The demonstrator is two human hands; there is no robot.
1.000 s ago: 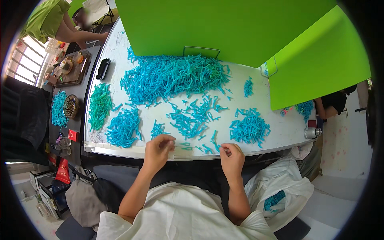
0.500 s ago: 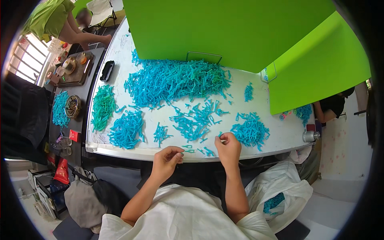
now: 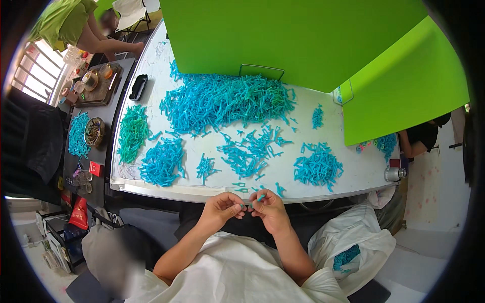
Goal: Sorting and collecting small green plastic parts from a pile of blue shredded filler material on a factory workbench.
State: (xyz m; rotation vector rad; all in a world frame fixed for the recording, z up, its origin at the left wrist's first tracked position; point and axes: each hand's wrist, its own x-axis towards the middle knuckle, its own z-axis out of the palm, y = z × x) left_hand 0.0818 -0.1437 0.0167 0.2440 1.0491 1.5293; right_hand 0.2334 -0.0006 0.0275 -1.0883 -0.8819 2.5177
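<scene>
Head cam: hands nearly meet at table (image 3: 280, 172)'s near edge.
L hand (image 3: 221, 209) grip pinched, looks like on small green pc (image 3: 242, 206), mostly hidden; R hand (image 3: 273, 209) grip closed on blue pc (image 3: 260, 198). Either pc could drop past edge if the pinch slips, being tiny. Vs 0.5 s ago: hands closer tog., R in from beside right-hand pile (image 3: 318, 166).

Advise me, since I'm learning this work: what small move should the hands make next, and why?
Perhaps bring the left hand and right hand fully together: they face each other closely, both pinching, and the right grips a blue piece. What the left pinches is too small to tell.
</scene>
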